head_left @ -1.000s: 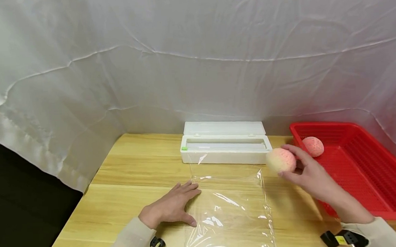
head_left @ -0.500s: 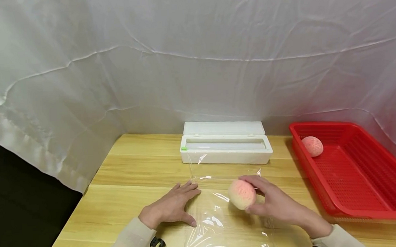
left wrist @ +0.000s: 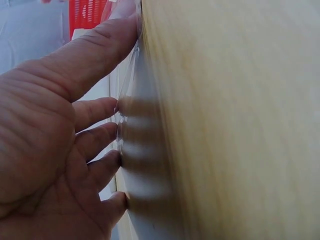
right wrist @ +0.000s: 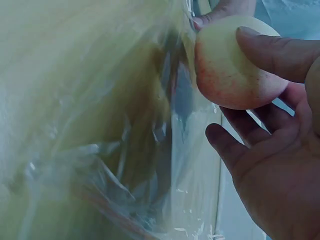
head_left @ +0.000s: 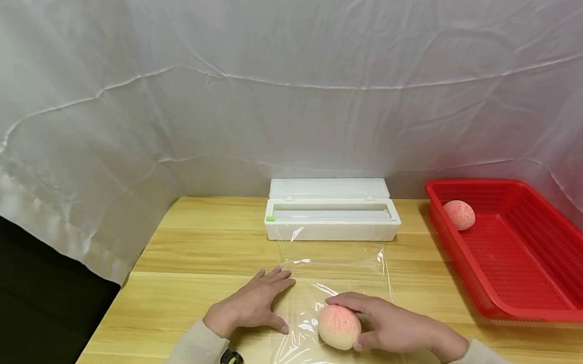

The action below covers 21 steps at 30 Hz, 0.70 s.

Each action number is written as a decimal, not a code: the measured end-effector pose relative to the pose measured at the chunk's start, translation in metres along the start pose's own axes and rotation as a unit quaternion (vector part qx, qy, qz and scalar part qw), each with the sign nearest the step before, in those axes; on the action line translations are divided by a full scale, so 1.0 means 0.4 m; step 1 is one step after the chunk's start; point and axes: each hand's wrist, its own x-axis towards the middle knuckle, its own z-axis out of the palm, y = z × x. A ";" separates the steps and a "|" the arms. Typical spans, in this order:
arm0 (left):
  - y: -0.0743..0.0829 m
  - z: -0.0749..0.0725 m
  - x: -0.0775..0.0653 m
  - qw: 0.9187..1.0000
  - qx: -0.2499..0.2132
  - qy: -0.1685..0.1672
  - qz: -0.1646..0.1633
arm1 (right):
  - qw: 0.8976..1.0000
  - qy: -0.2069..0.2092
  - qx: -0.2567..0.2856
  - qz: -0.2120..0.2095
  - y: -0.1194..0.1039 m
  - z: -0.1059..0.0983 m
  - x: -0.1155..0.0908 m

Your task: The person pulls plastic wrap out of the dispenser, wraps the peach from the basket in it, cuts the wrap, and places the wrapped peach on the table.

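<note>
My right hand (head_left: 392, 324) grips a pink and cream peach (head_left: 339, 327) between thumb and fingers, over the middle of a clear sheet of plastic wrap (head_left: 345, 285). In the right wrist view the peach (right wrist: 235, 70) is close to the film, and I cannot tell whether it touches. With fingers spread, my left hand (head_left: 253, 306) rests on the film's left edge. The left wrist view shows its fingertips (left wrist: 111, 159) on the film at the tabletop. From a white wrap dispenser box (head_left: 332, 229) with its lid raised, the film stretches toward me.
A red plastic basket (head_left: 492, 298) stands on the right of the wooden table (head_left: 187, 251), with another peach (head_left: 459, 215) in its far left corner. A small green slider (head_left: 271, 218) sits on the box. A pale curtain (head_left: 289, 128) hangs behind and around the table.
My right hand has carried the peach from beside the red basket leftward and toward me, down over the plastic wrap. The left hand has stayed in place.
</note>
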 end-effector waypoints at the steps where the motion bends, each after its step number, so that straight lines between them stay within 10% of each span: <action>1: -0.001 0.000 0.000 1.000 -0.001 0.000 0.000 | 1.000 -0.008 0.000 -0.004 0.002 0.003 0.001; 21: -0.017 -0.006 -0.009 0.999 -0.042 0.003 0.010 | 0.993 -0.009 -0.120 0.000 0.007 0.022 -0.012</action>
